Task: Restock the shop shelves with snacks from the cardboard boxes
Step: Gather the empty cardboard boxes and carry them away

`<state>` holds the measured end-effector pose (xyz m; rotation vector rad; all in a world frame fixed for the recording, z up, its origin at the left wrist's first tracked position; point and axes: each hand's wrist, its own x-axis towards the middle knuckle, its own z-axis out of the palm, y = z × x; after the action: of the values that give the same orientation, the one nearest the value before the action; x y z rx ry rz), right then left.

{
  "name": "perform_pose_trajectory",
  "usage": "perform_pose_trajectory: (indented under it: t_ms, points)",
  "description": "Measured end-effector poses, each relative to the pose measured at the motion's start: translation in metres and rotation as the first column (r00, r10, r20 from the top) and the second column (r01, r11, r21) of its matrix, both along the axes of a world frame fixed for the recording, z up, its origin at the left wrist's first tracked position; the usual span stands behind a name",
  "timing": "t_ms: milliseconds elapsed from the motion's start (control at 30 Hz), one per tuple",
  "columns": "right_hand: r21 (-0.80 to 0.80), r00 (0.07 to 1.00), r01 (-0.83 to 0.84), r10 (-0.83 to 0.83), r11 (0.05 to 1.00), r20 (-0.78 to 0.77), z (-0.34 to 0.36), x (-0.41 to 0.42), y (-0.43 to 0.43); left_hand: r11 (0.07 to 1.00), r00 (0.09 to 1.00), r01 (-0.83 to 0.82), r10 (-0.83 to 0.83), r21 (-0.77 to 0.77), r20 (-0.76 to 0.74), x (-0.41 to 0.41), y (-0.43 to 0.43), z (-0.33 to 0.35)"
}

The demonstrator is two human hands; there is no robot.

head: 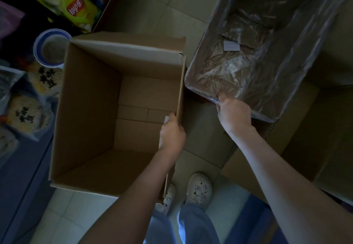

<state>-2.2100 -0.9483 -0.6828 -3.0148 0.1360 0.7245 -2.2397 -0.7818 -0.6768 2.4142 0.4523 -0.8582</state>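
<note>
Two bare forearms reach forward from the bottom of the view, above pale blue trousers (196,224) and white clogs (198,188) standing on the tiled floor (168,11). Ahead of them, the left hand (172,133) is curled over the top edge of the right-hand wall of an open cardboard box (87,98), gripping it. A small white slip (166,119) shows just at its fingertips, and only the folded bottom flaps are seen inside. The right hand (234,115) pinches the near rim of a second box (202,91), thumb on top and fingers hidden beneath. This box is lined with crinkled clear plastic (286,68), and a pale paper tag (231,45) lies on its bottom. The two boxes stand just beside each other, the lined one resting over flattened cardboard (298,129). Snacks sit well to the left on the dark shelving: a yellow crisp bag (72,1) at the top, a blue-rimmed tub (51,48) touching the first box's far-left corner, and clear bags of pale snacks (28,110) below it.
</note>
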Motion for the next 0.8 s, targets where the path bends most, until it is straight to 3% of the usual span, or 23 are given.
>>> perform_pose_trajectory:
  t_ms: [467, 600, 800]
  points:
    - [0.09, 0.999, -0.033, 0.035, 0.995, -0.017, 0.019, -0.033, -0.009, 0.959, 0.974, -0.226, 0.223, -0.173, -0.035, 0.043, 0.016, 0.02]
    - [0.098, 0.987, -0.098, 0.084, 0.99, 0.138, 0.029, -0.041, -0.008, 0.956, 0.97, -0.243, 0.236, -0.167, -0.058, 0.047, 0.031, 0.044]
    - [0.133, 0.976, -0.11, 0.081, 0.985, 0.204, 0.058, -0.027, -0.022, 0.932, 0.95, -0.307, 0.29, -0.193, -0.112, 0.05, 0.054, 0.076]
